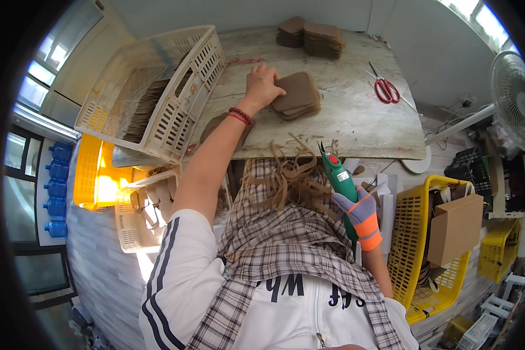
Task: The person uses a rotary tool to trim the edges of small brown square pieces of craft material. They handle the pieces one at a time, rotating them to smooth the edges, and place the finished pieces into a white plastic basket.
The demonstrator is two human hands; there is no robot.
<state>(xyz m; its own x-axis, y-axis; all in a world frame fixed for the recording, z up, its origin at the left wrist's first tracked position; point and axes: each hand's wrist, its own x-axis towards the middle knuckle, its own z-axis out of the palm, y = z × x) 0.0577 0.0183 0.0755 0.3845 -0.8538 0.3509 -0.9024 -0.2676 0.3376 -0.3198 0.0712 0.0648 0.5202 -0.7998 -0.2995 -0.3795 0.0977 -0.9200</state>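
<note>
My left hand [264,86], bare with red bracelets at the wrist, is closed at the left edge of a stack of brown flat pieces [297,93] with rounded corners. Its thumb lies over the stack's edge, and the curled fingertips are partly hidden. In my right hand [359,213], which wears a grey and orange glove, is a pair of green electric scissors [339,175]. Their blades point up beside the table's front edge. Thin brown offcut strips [291,181] lie in a tangle on my plaid apron [274,233]. More brown pieces [214,127] lie partly behind my left forearm.
On the worn table [356,128] stand two more brown stacks [324,39] at the back and red-handled scissors [386,91] at the right. A white crate [195,87] holding brown pieces stands at the left. A yellow basket [405,245] and a fan [514,96] are right.
</note>
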